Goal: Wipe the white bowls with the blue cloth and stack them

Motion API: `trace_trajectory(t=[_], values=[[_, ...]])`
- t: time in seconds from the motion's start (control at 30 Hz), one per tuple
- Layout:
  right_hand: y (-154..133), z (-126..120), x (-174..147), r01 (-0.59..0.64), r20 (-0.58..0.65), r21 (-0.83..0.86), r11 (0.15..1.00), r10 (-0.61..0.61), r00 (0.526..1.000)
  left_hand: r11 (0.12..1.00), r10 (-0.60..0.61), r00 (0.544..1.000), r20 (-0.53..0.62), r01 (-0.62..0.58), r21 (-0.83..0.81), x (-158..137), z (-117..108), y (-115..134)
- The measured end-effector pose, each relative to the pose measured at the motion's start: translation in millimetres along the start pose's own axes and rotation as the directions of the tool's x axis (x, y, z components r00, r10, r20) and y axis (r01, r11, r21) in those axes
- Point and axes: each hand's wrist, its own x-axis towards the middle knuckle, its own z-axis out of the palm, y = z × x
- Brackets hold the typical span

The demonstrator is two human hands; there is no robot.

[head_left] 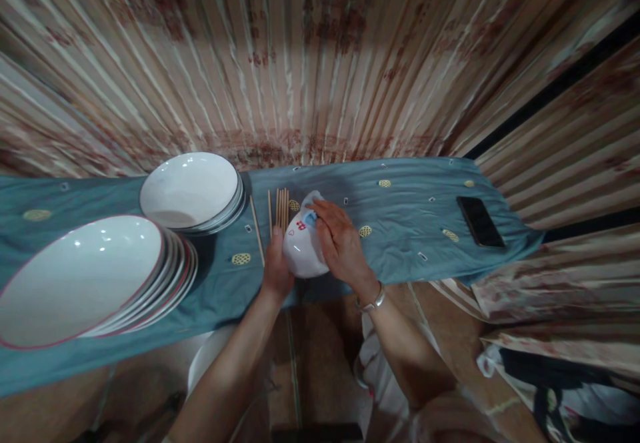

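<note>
Worktop [400, 219] under a teal cover, pleated curtain [320, 83] right behind it. To my left, large red-rimmed dishes [85, 283] in one stack, smaller dishes [190, 189] in another beyond it. Chopsticks [283, 206] just past my left hand [278, 266], partly hidden by it; phone [481, 221] well off to the right.

Count: two stacks, layers too overlapped to number; one phone; one bowl [304, 256]; chopsticks — two stand apart from a tight bunch I cannot count.

Bowl is tilted, above the worktop's near edge. Left hand clamped around its left side; right hand [343, 236] closed on a pale wipe [311, 213] — pressed against the bowl.
</note>
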Motion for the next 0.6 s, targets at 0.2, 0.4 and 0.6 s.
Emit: trace_trajectory(t=[0.2, 0.4, 0.6], values=[[8, -1, 0, -0.046, -0.002, 0.081, 0.996, 0.046, 0.999, 0.999, 0.009, 1.0, -0.026, -0.008, 0.033, 1, -3, -1], [17, 1, -1, -0.157, -0.002, 0.159, 0.975, 0.159, 0.987, 0.998, 0.012, 0.999, -0.047, -0.01, 0.061, -1, -4, 1], [34, 5, -1, -0.284, 0.004, 0.306, 0.909, 0.297, 0.955, 0.998, 0.009, 0.998, -0.062, -0.005, 0.067, -2, -4, 3]])
